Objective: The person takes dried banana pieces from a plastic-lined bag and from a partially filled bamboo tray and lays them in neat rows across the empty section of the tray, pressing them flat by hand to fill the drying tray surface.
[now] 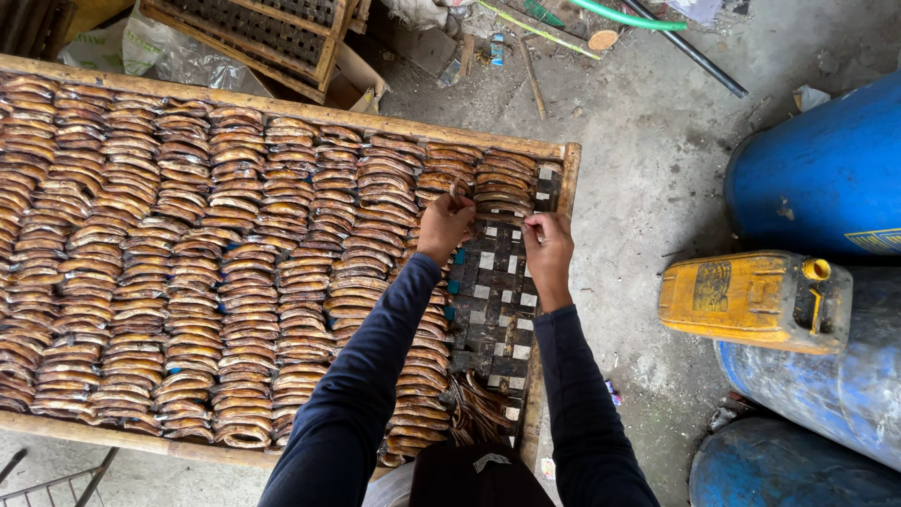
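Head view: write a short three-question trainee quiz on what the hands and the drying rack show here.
1. True or false: the woven rack is fully covered with brown curved slices.
2. Which hand touches the slice row: A left hand, B right hand, C neither?
3. What yellow thing lies on the floor to the right of the rack?

Key: 1 false, a strip near the right edge is bare. 2 A. 3 a yellow jerrycan, on its side beside blue drums.

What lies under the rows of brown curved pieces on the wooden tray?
A woven lattice of dark and pale strips shows where the wooden tray is bare near the hands; elsewhere the brown curved pieces cover it.
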Available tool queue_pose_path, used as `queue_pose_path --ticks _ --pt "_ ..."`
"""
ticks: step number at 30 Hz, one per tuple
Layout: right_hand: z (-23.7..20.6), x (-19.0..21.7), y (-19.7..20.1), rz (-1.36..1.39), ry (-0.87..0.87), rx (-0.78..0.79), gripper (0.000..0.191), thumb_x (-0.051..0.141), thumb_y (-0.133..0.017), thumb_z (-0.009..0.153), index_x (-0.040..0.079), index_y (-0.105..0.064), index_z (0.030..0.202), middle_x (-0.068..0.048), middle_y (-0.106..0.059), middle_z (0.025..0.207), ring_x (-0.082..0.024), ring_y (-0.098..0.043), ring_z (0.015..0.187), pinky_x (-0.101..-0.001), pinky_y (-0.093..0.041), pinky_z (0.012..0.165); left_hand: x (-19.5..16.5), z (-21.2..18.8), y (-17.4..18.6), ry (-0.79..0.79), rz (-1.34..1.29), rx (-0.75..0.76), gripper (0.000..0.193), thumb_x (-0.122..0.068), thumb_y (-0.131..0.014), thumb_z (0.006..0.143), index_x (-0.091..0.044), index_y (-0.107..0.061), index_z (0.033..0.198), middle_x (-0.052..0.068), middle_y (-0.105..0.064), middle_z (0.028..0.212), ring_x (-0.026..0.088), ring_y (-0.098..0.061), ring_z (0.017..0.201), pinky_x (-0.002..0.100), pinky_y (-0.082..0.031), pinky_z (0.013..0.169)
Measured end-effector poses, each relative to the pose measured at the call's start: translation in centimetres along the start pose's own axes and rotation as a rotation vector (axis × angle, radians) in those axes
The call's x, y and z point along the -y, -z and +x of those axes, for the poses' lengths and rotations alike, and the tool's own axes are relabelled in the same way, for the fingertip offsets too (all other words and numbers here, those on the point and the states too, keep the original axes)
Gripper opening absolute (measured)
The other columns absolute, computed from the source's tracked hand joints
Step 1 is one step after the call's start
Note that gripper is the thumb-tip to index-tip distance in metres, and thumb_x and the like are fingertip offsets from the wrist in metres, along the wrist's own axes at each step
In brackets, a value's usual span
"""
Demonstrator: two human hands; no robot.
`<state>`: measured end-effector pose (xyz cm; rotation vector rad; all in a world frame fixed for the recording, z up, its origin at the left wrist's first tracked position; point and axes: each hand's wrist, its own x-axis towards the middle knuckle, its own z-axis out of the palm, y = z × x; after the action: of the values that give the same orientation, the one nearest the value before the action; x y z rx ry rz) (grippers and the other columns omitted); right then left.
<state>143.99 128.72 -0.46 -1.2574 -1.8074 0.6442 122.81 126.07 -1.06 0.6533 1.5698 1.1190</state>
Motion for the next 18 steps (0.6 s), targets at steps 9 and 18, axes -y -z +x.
queue_pose_path --ticks 9,18 --pt "-1.1 1.9 -0.6 -0.22 0.125 -0.075 0.018 0.001 -0.076 0.092 -0.001 -0.061 0.101 -0.014 -0.058 0.1 -0.033 -0.061 0.094 -0.0475 -0.051 0.078 0.4 -0.5 -1.2 0.015 0.355 0.205 0.022 -0.019 -0.072 0.091 -0.001 -0.071 0.104 0.008 -0.075 0.085 0.016 -0.074 0.07 0.032 -0.064 0.06" --pt "-0.5 1.4 -1.0 -0.222 0.104 -0.07 0.012 0.004 -0.076 0.097 -0.001 -0.065 0.101 -0.014 -0.056 0.105 -0.032 -0.061 0.094 -0.0442 -0.051 0.077 0.1 -0.3 -2.3 -0.097 0.263 0.074 0.022 -0.019 -0.066 0.1 0.001 -0.069 0.107 0.009 -0.072 0.086 0.018 -0.069 0.073 0.035 -0.059 0.068"
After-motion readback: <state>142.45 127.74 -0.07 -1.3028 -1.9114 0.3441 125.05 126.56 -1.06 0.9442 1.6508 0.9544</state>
